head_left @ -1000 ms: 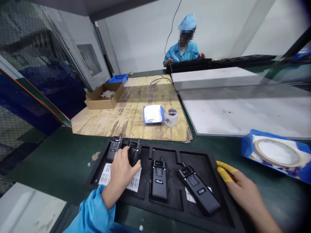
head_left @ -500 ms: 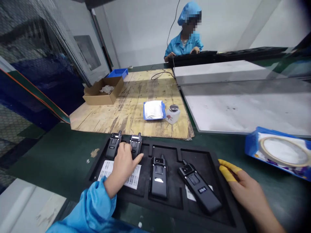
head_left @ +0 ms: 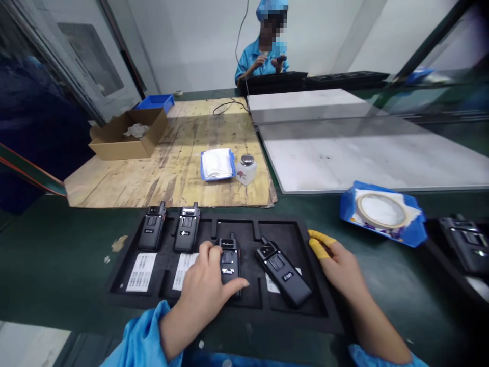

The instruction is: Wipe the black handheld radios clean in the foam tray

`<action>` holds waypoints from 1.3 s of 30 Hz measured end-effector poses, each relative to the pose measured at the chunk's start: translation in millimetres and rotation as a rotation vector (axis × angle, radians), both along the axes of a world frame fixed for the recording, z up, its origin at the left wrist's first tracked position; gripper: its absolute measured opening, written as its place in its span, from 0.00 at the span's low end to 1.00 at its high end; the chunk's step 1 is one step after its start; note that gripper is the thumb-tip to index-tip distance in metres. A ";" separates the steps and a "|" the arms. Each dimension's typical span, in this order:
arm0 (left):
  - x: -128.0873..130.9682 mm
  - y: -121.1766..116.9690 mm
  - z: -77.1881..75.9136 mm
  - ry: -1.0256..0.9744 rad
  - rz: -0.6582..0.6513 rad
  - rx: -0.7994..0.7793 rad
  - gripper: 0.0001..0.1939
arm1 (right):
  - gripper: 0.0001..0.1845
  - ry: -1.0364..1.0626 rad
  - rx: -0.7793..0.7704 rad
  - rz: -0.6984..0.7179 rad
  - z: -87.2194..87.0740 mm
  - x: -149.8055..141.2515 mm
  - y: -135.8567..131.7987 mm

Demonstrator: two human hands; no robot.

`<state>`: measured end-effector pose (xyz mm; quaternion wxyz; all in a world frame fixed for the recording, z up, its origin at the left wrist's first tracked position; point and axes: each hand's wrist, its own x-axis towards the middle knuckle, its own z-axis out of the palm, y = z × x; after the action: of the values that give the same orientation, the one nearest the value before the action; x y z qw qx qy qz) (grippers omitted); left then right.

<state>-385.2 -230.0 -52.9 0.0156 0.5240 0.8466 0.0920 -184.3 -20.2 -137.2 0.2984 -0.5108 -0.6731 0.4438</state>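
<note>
A black tray [head_left: 244,315] with compartments lies before me and holds several black walkie-talkies. My left hand [head_left: 208,283] wraps around the third walkie-talkie [head_left: 228,259], thumb on its right side and fingers at its left. Two walkie-talkies, the leftmost [head_left: 152,229] and the second [head_left: 186,232], stand toward the far side of their compartments, above white barcode labels [head_left: 141,272]. The rightmost walkie-talkie [head_left: 284,275] lies slanted, partly over its label. My right hand [head_left: 340,262], with yellow finger covers, grips the tray's right edge.
A blue box with a tape roll [head_left: 382,210] sits right of the tray, near another walkie-talkie [head_left: 464,242]. Beyond are white wipes [head_left: 217,164], a pump bottle [head_left: 246,169] and a cardboard box [head_left: 130,135] on a wooden board. A co-worker [head_left: 263,51] is across the table.
My left hand has moved right from the second walkie-talkie to the third, which now sits farther up its compartment. The view has turned right. The co-worker's hands have risen.
</note>
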 end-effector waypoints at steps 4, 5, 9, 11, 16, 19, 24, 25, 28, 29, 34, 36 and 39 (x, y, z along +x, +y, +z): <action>8.3 19.8 0.3 0.034 0.026 -0.181 0.33 | 0.26 0.039 0.029 0.001 -0.4 -0.9 1.0; 8.2 22.1 0.0 0.030 0.031 -0.180 0.32 | 0.25 0.050 0.043 0.006 -0.5 -1.2 1.3; 1.9 24.0 -1.0 -0.015 0.039 -0.101 0.33 | 0.25 0.074 0.094 0.016 -0.9 -3.7 2.9; -2.3 23.5 0.4 -0.056 0.047 -0.057 0.33 | 0.26 0.076 0.104 0.020 -1.4 -4.9 3.9; -11.6 25.1 14.9 -0.149 0.068 0.116 0.33 | 0.25 0.082 0.126 0.035 0.4 -6.1 4.2; -14.7 32.9 31.0 -0.098 0.104 0.150 0.34 | 0.24 0.079 0.148 0.049 3.6 -5.8 4.0; -14.2 60.7 47.5 0.136 0.121 0.082 0.34 | 0.23 0.057 0.180 0.060 5.0 -4.3 4.1; -13.8 67.0 46.1 0.175 0.111 0.067 0.34 | 0.23 0.054 0.184 0.064 4.7 -4.0 4.0; -13.4 82.4 34.4 0.265 0.053 0.024 0.32 | 0.23 0.047 0.192 0.075 4.4 -3.3 3.7; -13.7 85.5 29.7 0.290 0.026 0.007 0.31 | 0.23 0.045 0.193 0.078 4.6 -3.1 3.7; -18.5 79.1 20.9 0.361 -0.057 -0.011 0.32 | 0.23 0.031 0.191 0.083 5.8 -2.0 3.8; -20.1 65.2 24.0 0.357 -0.076 -0.011 0.34 | 0.23 0.031 0.188 0.083 5.7 -1.6 3.6; -19.5 35.2 25.7 0.364 -0.161 0.023 0.30 | 0.22 0.037 0.183 0.079 5.7 -0.8 2.7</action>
<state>-404.7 -194.8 -27.2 -0.1364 0.5982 0.7897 0.0038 -185.1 -17.5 -131.5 0.3386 -0.4463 -0.7247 0.4012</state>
